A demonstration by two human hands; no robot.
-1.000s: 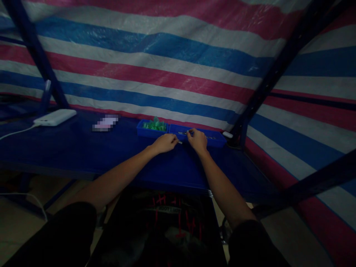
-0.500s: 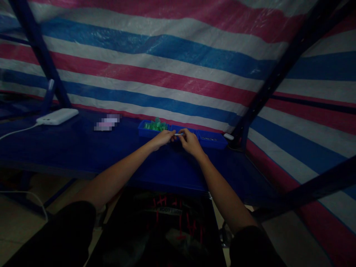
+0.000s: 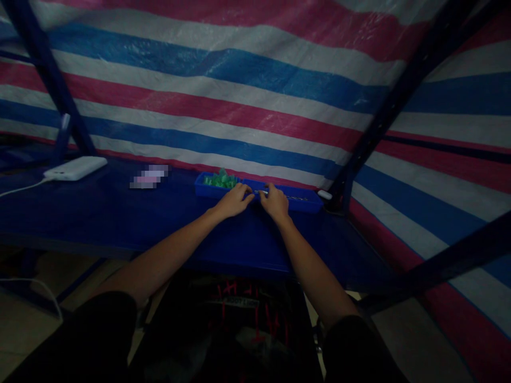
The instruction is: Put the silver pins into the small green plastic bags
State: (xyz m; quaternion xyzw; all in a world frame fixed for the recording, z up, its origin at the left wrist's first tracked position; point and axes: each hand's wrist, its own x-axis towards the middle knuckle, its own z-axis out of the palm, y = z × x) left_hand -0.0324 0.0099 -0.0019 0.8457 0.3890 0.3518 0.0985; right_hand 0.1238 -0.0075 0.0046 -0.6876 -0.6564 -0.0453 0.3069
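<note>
Both of my hands are over the front of a row of small blue bins on the table. My left hand [image 3: 235, 201] has thumb and fingers apart, with nothing visible between them. Beside it, my right hand [image 3: 276, 202] also has thumb and forefinger spread. A thin, silvery, pen-like piece [image 3: 261, 192] shows at the right fingertips, over the middle bin [image 3: 249, 183]; it is too small to name. Green translucent plastic pieces [image 3: 221, 180] heap up in the left bin [image 3: 202, 190]. Small metallic pieces [image 3: 299, 198] lie in the right bin [image 3: 311, 206], partly behind my right hand.
On the left of the blue table [image 3: 159, 218] lies a white power-bank-like box [image 3: 75, 168] with a cable. A blurred-out item [image 3: 149, 176] lies nearer the bins. A small white object [image 3: 324, 194] sits by the right post [image 3: 359, 149]. Striped sheeting [image 3: 223, 106] hangs behind.
My hands have parted slightly, and their fingers have opened from around the small silvery piece held between them. The view has shifted a little.
</note>
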